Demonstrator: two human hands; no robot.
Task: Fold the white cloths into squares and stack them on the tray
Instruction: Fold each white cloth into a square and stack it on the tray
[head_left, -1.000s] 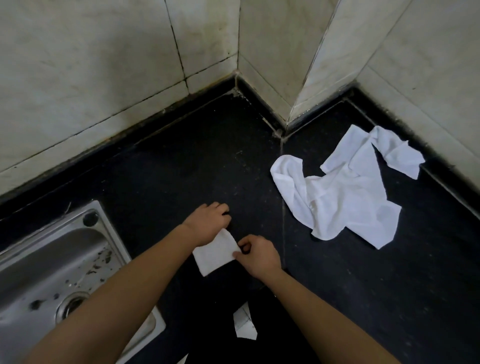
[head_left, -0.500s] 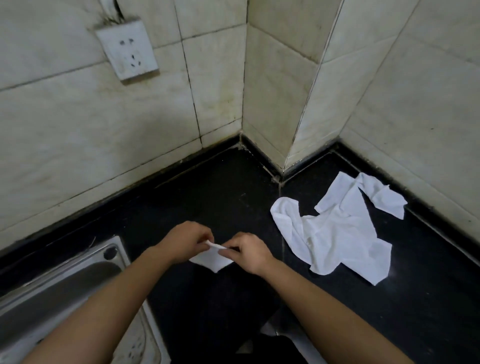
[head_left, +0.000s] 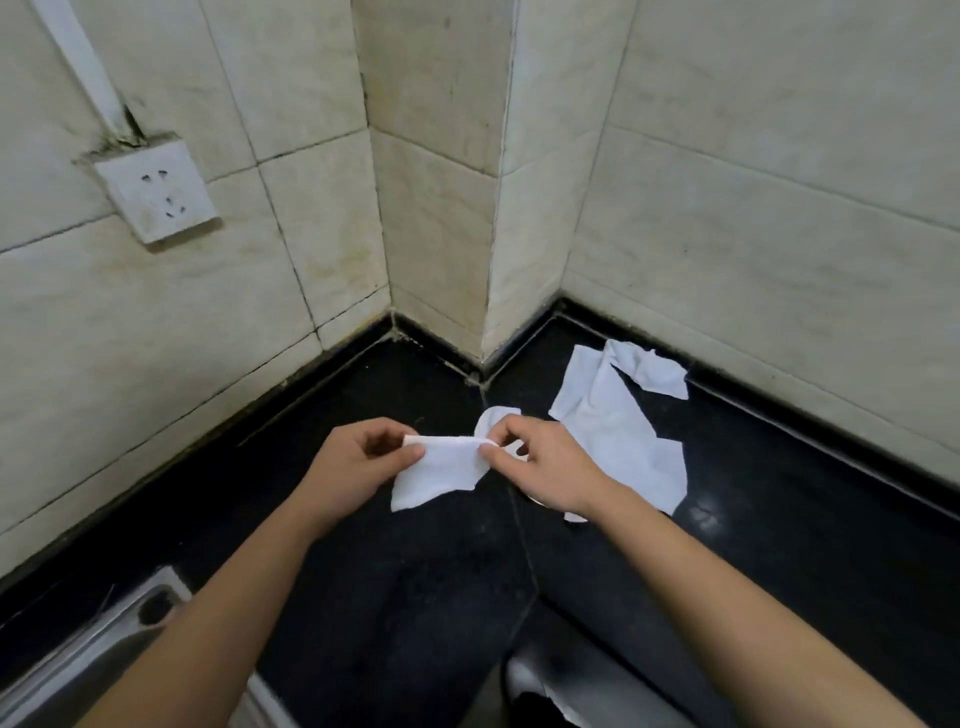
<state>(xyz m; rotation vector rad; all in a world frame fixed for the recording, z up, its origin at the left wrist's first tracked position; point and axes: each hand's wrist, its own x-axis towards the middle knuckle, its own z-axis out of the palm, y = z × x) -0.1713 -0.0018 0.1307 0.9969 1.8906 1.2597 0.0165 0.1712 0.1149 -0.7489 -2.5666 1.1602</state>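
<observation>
A small white cloth (head_left: 441, 470) hangs above the black counter, pinched along its top edge by both hands. My left hand (head_left: 358, 460) grips its left corner and my right hand (head_left: 545, 467) grips its right corner. Behind my right hand a pile of loose, crumpled white cloths (head_left: 618, 426) lies on the counter near the wall corner, partly hidden by that hand. At the bottom edge, a shiny metal rim (head_left: 524, 670) shows between my forearms; whether it is the tray I cannot tell.
A steel sink (head_left: 104, 649) sits at the lower left of the black counter (head_left: 395, 597). Tiled walls enclose the counter at the back, with a jutting corner (head_left: 493, 234). A white wall socket (head_left: 158, 189) is mounted upper left.
The cloth was lifted off the counter and is now held up by both hands along its top edge. The view tilted upward, showing more wall and the socket.
</observation>
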